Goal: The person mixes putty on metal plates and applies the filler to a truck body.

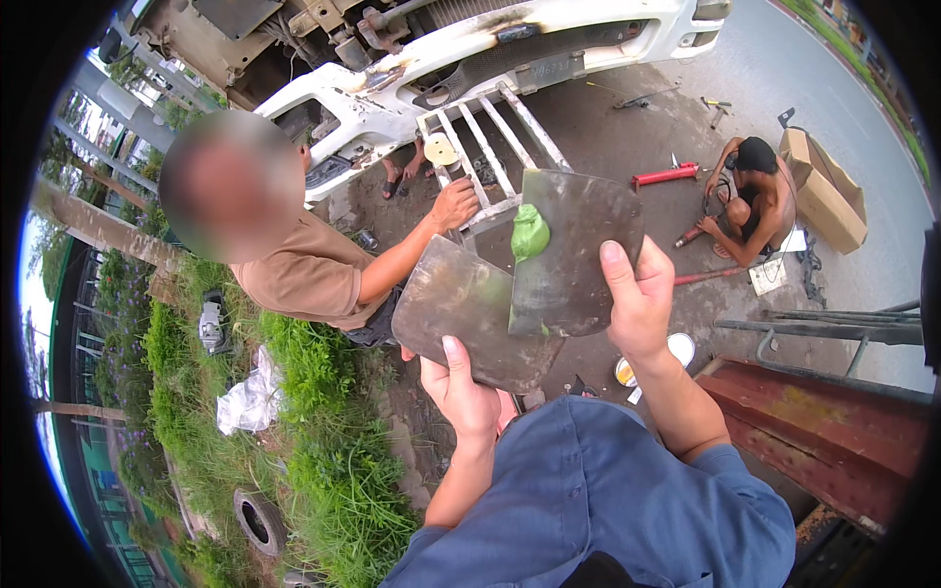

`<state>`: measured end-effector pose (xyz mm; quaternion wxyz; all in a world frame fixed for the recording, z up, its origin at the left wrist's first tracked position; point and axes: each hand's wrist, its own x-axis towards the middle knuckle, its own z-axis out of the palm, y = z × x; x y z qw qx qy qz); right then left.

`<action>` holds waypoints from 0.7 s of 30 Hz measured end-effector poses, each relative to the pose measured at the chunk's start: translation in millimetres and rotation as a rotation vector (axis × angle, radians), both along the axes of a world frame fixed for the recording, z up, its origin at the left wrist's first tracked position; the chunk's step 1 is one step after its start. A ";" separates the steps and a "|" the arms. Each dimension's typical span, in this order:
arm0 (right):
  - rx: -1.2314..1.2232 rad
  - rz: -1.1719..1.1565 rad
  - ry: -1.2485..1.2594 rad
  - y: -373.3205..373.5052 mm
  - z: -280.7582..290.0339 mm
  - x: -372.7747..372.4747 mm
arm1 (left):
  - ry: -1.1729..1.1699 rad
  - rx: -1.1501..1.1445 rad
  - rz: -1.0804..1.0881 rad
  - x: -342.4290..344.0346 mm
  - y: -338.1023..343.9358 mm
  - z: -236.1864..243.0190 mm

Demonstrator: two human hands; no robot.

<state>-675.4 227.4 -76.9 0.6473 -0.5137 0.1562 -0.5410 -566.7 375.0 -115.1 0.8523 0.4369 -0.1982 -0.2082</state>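
My left hand (463, 397) grips a flat, dark, stained plate (456, 312) by its near edge, thumb on top. In my right hand (642, 294) is a second dark plate (588, 250), pinched at its right edge and partly overlapping the first. A lump of bright green paste (530, 233) sticks near the left edge of this right plate; thin green smears show on both plates. Beyond them a white ladder-like metal frame (502, 147) leans at the white truck bumper (412, 78). A co-worker in a brown shirt (304, 269) has a hand on the frame.
Another person (760, 201) crouches at the right, beside a red cylindrical tool (667, 175) and a cardboard box (825, 196). A red steel beam (814, 421) stands close on my right, near an open can (680, 349). Grass, a white plastic bag (251, 394) and a tyre (260, 522) lie left.
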 end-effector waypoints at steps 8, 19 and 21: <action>-0.918 0.142 0.287 -19.5 -23.1 2.1 | 0.320 0.012 -0.155 26.4 2.4 4.4; -1.179 0.068 0.697 -38.3 -47.5 -47.2 | 0.286 0.056 -0.152 42.9 11.9 -12.1; -1.199 0.069 0.755 -45.7 -56.1 -55.1 | 0.268 0.008 -0.122 52.2 14.2 -8.3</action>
